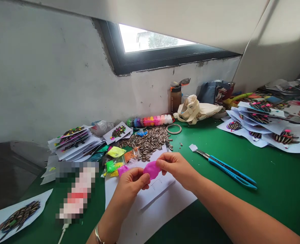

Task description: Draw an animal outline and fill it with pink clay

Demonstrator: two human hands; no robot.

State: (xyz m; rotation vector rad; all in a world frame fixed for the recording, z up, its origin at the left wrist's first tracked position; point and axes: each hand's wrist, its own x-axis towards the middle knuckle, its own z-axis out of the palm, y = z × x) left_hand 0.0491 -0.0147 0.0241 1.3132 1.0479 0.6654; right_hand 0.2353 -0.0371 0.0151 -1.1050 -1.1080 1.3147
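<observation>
A flattened piece of magenta modelling clay [152,170] is stretched between my two hands. My left hand [133,183] pinches its left end between thumb and fingers. At the other end, my right hand [171,166] grips it by the upper edge. Beneath them lies a white sheet with a pencil drawing [156,193], partly covered by my hands, on top of a larger white paper [165,217]. Just behind my left hand is another magenta lump or packet [123,169], partly hidden.
A pile of sunflower seeds [150,140] lies behind the paper, beside bagged coloured clay [114,166]. A blue utility knife [231,171] rests at the right. Stacked seed pictures [73,144] stand left, more [261,125] right. A bottle [175,100] and cloth bag [198,110] are behind.
</observation>
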